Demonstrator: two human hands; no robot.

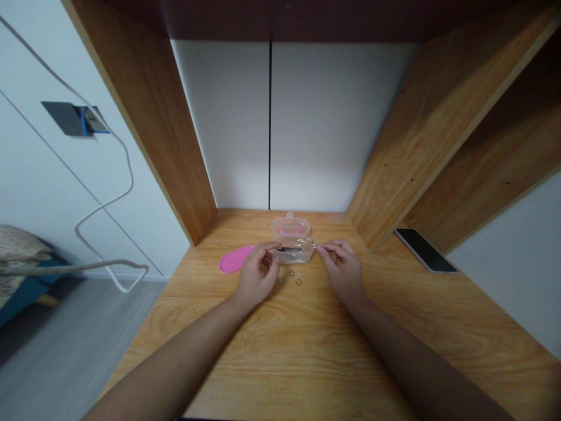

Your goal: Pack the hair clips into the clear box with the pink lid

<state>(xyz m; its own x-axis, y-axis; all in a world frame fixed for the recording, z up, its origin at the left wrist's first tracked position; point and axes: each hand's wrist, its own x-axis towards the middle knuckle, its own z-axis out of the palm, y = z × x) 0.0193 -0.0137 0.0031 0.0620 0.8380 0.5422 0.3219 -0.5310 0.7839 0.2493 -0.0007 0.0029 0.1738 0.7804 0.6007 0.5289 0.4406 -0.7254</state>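
A small clear plastic box stands on the wooden desk with its clear lid tipped open behind it. Inside lie dark, slim pieces and some gold-coloured ones, too small to name. My left hand is curled round the box's left end, gripping its wall. Above the right rim, my right hand pinches a small gold-coloured piece between thumb and forefinger; its kind cannot be made out. Several small rings, one of them a dark ring, lie in front of the box.
A pink oval tray or lid lies left of the box, partly behind my left hand. At the right, a phone rests near the wall. Wooden side panels flank the desk, and a white cable hangs at the left.
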